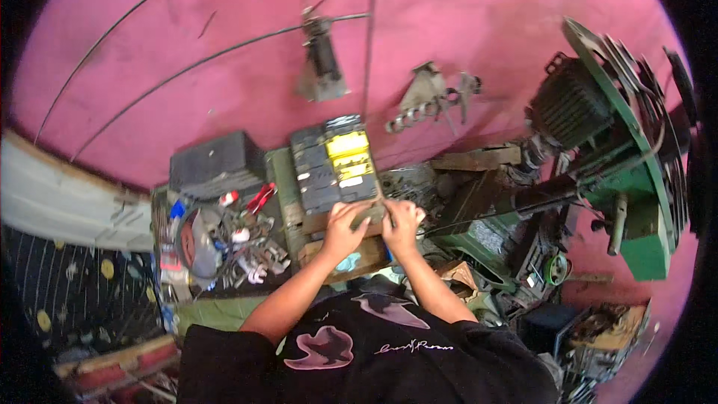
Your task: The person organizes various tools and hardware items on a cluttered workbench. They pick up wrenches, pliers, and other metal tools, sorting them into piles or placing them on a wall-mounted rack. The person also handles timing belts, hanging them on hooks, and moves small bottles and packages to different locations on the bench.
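Observation:
My left hand (346, 229) and my right hand (401, 226) are close together at the near edge of a black case. Between them is a small grey-brown piece (368, 215), too blurred to name. The fingers of my left hand curl round its left side, and those of my right hand close on its right end. Just beyond the hands lies the black case (318, 186), with yellow labels (349, 155) on its right half. Below my wrists is a wooden drawer or box (363, 265) with a pale blue item (347, 262) in it.
Tools, a round tray (196, 243) and red-handled pliers (262, 198) clutter the bench at left, near a dark box (213, 164). On the right stand a green machine (636, 243) with a motor (572, 101) and metal parts. Tools hang on the pink wall (247, 37).

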`<state>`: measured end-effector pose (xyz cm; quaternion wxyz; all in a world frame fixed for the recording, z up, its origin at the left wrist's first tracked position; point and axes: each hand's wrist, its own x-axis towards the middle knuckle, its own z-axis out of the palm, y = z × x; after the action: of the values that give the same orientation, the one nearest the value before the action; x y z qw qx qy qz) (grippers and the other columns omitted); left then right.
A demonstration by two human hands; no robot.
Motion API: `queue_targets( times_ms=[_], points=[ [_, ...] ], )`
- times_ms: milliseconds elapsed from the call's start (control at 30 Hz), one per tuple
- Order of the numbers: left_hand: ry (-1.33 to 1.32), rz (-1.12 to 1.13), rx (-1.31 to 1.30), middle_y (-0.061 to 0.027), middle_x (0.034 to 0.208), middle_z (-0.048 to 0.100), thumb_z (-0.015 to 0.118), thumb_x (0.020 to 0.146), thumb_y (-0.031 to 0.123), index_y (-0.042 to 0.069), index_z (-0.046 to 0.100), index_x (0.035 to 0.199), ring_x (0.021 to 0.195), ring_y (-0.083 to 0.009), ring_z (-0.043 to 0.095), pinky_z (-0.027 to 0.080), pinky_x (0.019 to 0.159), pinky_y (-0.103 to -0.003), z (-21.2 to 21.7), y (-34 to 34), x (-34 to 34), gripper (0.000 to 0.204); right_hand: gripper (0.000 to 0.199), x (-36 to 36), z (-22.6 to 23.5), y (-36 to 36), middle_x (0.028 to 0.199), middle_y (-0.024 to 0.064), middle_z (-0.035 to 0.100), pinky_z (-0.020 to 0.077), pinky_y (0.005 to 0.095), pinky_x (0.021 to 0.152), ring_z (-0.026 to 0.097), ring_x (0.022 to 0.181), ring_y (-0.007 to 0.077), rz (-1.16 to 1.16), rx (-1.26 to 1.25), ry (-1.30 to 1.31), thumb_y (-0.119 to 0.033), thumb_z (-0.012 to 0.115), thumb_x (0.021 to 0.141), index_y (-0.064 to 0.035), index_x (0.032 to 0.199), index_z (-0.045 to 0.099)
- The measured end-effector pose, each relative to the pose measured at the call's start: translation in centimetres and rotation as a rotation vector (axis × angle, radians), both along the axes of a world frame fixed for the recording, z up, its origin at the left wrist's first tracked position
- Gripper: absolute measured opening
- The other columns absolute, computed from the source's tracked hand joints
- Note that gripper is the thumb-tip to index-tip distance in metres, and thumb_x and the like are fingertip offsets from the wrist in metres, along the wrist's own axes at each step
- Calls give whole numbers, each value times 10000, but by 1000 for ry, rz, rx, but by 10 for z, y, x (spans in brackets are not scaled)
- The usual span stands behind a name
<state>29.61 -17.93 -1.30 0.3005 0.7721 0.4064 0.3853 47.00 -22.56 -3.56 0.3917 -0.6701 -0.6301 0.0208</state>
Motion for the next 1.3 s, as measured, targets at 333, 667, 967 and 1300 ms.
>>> queue_targets(
  times_ms=[333, 667, 967, 1300],
  points=[
    [544, 524, -212, -80, 1272, 665, 792, 803, 241, 95, 691, 1216, 1145, -322, 554, 423, 977, -479, -77, -112, -263, 451, 286, -165, -40, 2, 1002, 29, 715, 387, 475, 872, 587, 1031, 258, 651, -275, -174, -191, 705, 853, -157, 1136, 727],
    [575, 694, -209, -64, 1210, 661, 795, 780, 256, 105, 675, 1171, 1165, -299, 538, 411, 958, -474, -81, -131, -370, 436, 1069, -311, -46, 37, 1591, 140, 370, 373, 565, 1079, 444, 1321, 389, 566, -557, -446, -454, 855, 737, -195, 1601, 282],
    [768, 874, -185, -47, 1145, 639, 855, 725, 252, 143, 686, 1094, 1106, -307, 531, 381, 934, -490, -104, -163, -482, 420, 491, -337, -87, 33, 1485, 86, 494, 425, 483, 972, 483, 1253, 333, 417, -382, -473, -294, 791, 787, -181, 1252, 676],
    [750, 801, -14, -68, 907, 700, 826, 729, 192, 83, 708, 895, 974, -294, 589, 382, 859, -460, -126, -127, -522, 230, 184, -341, -95, 32, 1023, 58, 645, 425, 432, 880, 554, 1031, 269, 390, -266, -523, -204, 659, 831, -155, 1003, 701]
  ],
)
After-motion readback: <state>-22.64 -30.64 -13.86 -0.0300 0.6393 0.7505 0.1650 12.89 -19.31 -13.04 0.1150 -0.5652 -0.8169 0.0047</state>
